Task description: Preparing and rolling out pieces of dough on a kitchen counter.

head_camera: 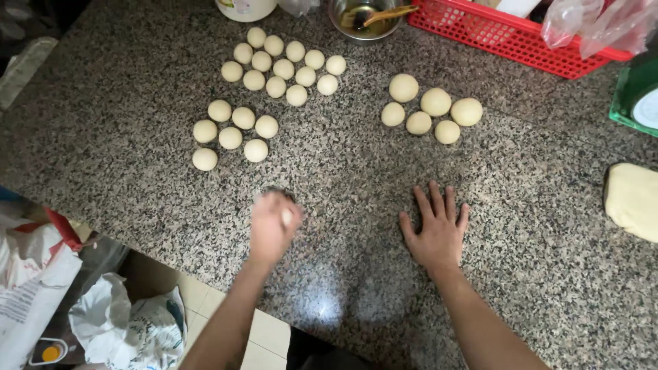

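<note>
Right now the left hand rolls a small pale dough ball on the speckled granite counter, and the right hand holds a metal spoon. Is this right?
Not quite. The right hand holds nothing: it lies flat, fingers spread, on the speckled granite counter. The head view shows this. The left hand does roll a small pale dough ball.

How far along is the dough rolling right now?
Done: three clusters of rolled balls on the counter, a big back group, seven nearer, and six larger ones. In hand: the blurred left hand has a piece under it; the right hand lies flat. Left: the dough slab.
</note>
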